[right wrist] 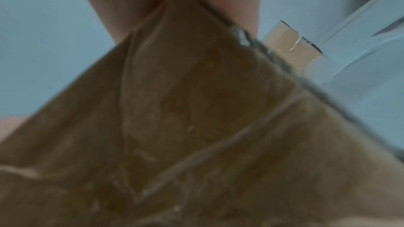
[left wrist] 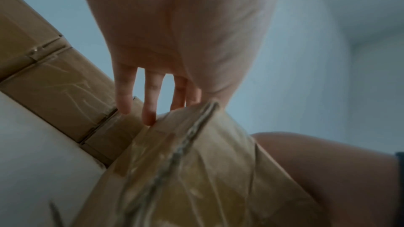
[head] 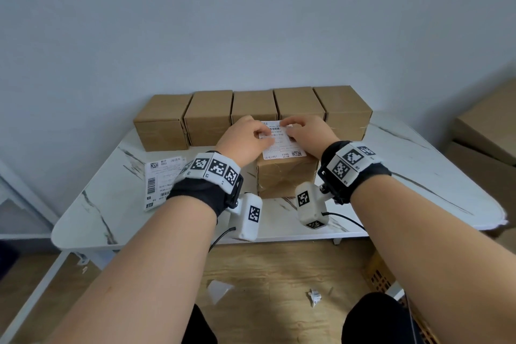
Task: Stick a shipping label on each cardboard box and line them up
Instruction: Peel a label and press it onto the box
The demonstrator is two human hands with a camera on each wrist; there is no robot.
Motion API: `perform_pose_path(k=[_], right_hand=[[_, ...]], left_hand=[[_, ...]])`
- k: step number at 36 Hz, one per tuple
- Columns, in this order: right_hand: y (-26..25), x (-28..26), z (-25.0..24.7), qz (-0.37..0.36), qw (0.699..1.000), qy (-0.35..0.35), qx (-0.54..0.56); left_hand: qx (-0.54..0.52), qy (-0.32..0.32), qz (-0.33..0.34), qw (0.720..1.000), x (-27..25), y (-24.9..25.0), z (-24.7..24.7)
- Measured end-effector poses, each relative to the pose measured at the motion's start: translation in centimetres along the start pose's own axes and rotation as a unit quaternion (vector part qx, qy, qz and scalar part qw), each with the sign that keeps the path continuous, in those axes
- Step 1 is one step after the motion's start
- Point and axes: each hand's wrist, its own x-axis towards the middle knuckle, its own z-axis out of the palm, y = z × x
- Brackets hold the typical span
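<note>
Right now both hands work on top of a single cardboard box [head: 282, 176] that stands near the middle of the marble table [head: 418, 176], just in front of a row of five boxes [head: 251, 109] lined up along the far edge by the wall. A white shipping label [head: 282, 145] lies on this box's top face, its near edge running close to the box's near rim. The left hand [head: 245, 139] rests on the label's left side, fingers bent down onto the paper, apparently pressing it flat; in the left wrist view those fingers [left wrist: 148, 110] point down, slightly spread, at the box's far top edge. The right hand [head: 307, 131] covers the label's far right corner with curled fingers, and whether it pinches the corner or only presses it I cannot tell. Working from both sides probably keeps the sheet square while it bonds.

Spare labels [head: 162, 179] lie loose on the table to the left, near the left wrist. Bare tabletop opens to the right of the box and to the left of the row, so the row could grow either way. The row itself shows no labels from this angle.
</note>
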Motion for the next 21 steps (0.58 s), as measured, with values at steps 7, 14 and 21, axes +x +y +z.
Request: perform_pose_path(k=[7, 14, 21], right_hand=[[1.1, 1.0, 1.1, -0.029, 0.999, 0.011, -0.009], [1.9, 2.2, 2.0, -0.030, 0.998, -0.019, -0.052], [1.6, 2.3, 1.9, 0.005, 0.998, -0.030, -0.050]], left_hand=[[0.089, 0.047, 0.006, 0.995, 1.2, 0.6, 1.5], [0.088, 0.001, -0.006, 0.996, 1.3, 0.0, 2.3], [0.058, -0.039, -0.048, 0.996, 1.7, -0.5, 2.7]])
